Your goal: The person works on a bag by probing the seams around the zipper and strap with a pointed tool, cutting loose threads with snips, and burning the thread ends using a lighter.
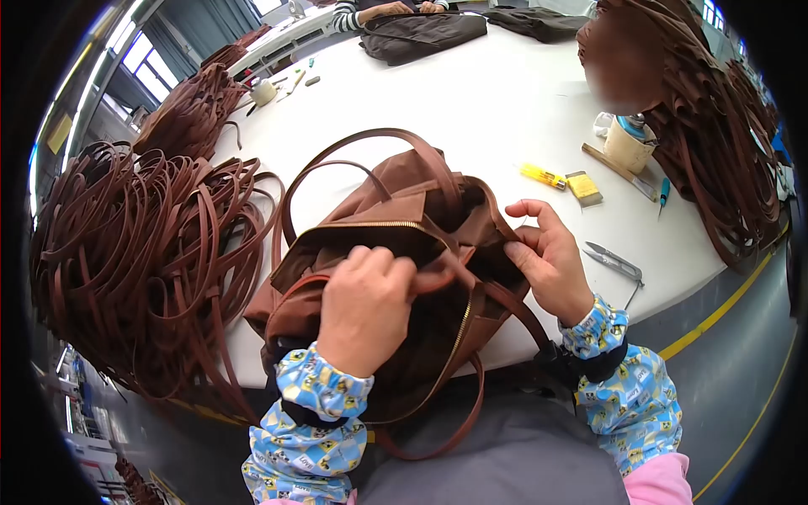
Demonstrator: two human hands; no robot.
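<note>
A brown handbag (396, 181) with long strap handles lies in front of me, its gold zipper (362, 225) undone and the dark inside showing. My left hand (366, 307) is closed over the near part of the opening, with brown bag material bunched at its fingers. At the bag's right edge, my right hand (551, 261) presses the rim with its thumb while the index finger curls above it. A thin line shows between that finger and thumb; whether it is thread or a needle I cannot tell.
Piles of brown bags with straps (160, 244) flank the white table (471, 93). To the right lie thread snips (614, 263), a yellow cutter (543, 175), a yellow packet (584, 188), a brush (619, 171) and a pot (629, 145). Across the table, a person handles dark fabric (425, 35).
</note>
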